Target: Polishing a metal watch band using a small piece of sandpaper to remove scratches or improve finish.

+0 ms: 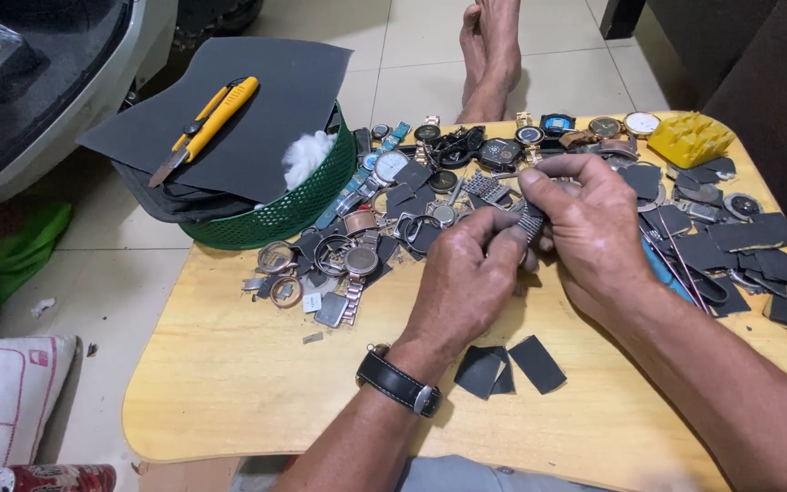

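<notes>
Both hands' grip on metal watch band, amid watch parts, sandpaper scraps.

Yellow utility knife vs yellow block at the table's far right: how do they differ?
The yellow utility knife is long and slim with a bare metal blade out; the yellow block is squat and chunky with a notched top. The knife lies slanted on a dark sheet over the green basket; the block sits directly on the wooden table. Both are yellow, and neither is touched by the hands.
</notes>
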